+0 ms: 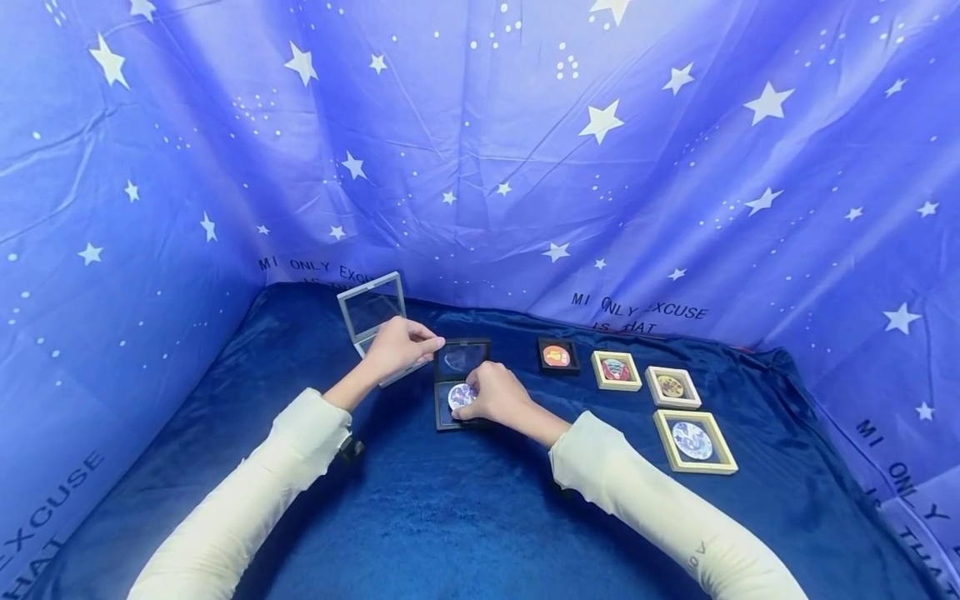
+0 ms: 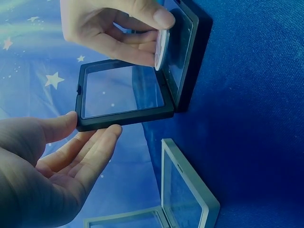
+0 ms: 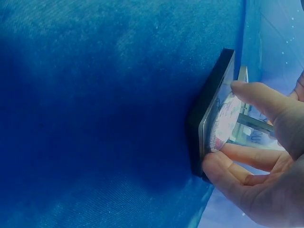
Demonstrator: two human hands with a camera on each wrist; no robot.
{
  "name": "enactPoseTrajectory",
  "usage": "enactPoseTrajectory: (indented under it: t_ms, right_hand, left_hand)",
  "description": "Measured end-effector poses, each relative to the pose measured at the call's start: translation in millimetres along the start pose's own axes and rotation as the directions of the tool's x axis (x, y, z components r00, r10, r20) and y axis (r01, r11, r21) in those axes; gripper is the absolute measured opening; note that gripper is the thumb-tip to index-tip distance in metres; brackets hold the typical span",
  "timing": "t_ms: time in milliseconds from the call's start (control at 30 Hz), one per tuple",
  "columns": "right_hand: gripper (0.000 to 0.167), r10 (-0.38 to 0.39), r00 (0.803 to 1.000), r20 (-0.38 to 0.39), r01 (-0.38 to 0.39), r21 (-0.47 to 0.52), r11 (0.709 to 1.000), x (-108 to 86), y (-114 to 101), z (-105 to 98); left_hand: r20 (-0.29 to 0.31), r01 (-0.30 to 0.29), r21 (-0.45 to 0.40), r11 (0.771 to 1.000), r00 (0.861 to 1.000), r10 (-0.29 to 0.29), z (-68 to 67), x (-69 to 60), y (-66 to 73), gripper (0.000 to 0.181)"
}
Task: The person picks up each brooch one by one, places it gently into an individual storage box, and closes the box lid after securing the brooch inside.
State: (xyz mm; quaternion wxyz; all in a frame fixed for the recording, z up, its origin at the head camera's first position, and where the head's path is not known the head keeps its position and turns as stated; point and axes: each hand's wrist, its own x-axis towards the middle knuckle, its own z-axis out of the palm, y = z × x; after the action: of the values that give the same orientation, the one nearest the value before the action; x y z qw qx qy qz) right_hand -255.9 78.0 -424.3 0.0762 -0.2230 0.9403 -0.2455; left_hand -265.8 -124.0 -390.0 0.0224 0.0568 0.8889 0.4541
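Note:
A black hinged display case (image 1: 450, 426) lies unfolded at the table's middle, its clear-windowed lid (image 2: 124, 114) raised. My left hand (image 1: 396, 346) holds that lid by its corner, thumb on one edge and fingertips on the other. Over the lower half, my right hand (image 1: 501, 392) pinches a round patterned disc (image 1: 459, 397) by its rim between thumb and fingers. The right wrist view shows the disc (image 3: 225, 121) tilted just above the case's film, and whether it touches there I cannot tell. Behind the left hand stands a pale grey hinged case (image 2: 190, 185), also unfolded.
To the right are a small black case with an orange disc (image 1: 557, 356) and several cream frames holding discs: a red-green one (image 1: 616, 369), a yellow one (image 1: 671, 385), and a larger blue-white one (image 1: 692, 439). Dark blue cloth (image 1: 442, 517) covers the table; a starry curtain (image 1: 480, 167) surrounds it.

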Motion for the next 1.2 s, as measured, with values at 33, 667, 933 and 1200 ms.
enactPoseTrajectory:
  t_ms: [33, 667, 933, 1200]
  right_hand:
    - [0.033, 0.000, 1.000, -0.001, 0.000, 0.001, 1.000, -0.1, -0.5, 0.6]
    - [0.041, -0.014, 0.999, -0.039, 0.011, -0.086, 0.996, -4.0, -4.3, 7.2]
    - [0.047, -0.004, 0.999, -0.035, 0.000, -0.115, 0.993, -4.5, -4.2, 8.6]
    - [0.045, -0.013, 0.999, -0.042, 0.007, -0.128, 0.992, -3.0, -4.9, 9.6]
  left_hand:
    - [-0.001, -0.002, 0.001, 1.000, 1.000, 0.002, 0.2, -0.2, -0.2, 0.024]
    - [-0.011, -0.003, -0.001, 1.000, 1.000, 0.003, 2.1, 0.2, -2.1, 0.024]
    - [-0.009, -0.005, -0.007, 1.000, 1.000, 0.005, 3.7, -0.2, -1.3, 0.024]
    - [-0.006, 0.007, -0.006, 1.000, 1.000, -0.007, 2.8, 0.2, -1.3, 0.025]
